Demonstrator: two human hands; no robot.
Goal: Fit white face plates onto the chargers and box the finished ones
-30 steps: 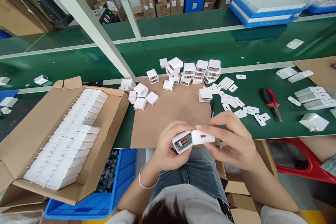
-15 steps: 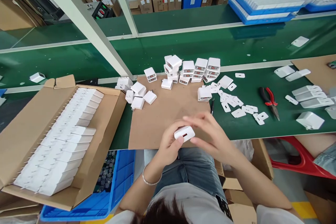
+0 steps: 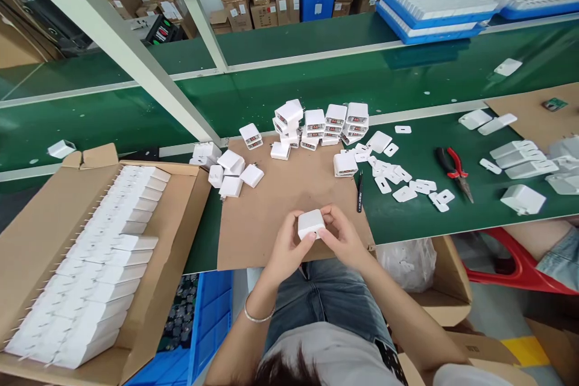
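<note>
A white charger housing (image 3: 311,223) is held between my two hands above the front of the brown cardboard sheet (image 3: 257,235). My left hand (image 3: 289,242) grips its left side, thumb at the near edge. On the other side, my right hand (image 3: 342,235) holds the right edge with thumb and fingers. Stacked open-ended housings (image 3: 335,123) with parts visible inside stand at the back of the sheet, and a few white chargers (image 3: 233,172) lie at its left. Loose white end plates (image 3: 393,174) are scattered to the right, near a black pen-like tool (image 3: 359,193).
An open carton (image 3: 181,241) with rows of white chargers stands at the left, beside a blue crate (image 3: 212,313) of dark parts. Red-handled pliers (image 3: 456,172) and more housings (image 3: 525,157) lie at the right. A slanted white post (image 3: 122,54) rises at the left. Another person's leg (image 3: 543,241) shows at right.
My right hand has come in from hovering open and now grips the housing's right side. The housing has been turned, so its slotted end no longer faces up. The view has shifted slightly.
</note>
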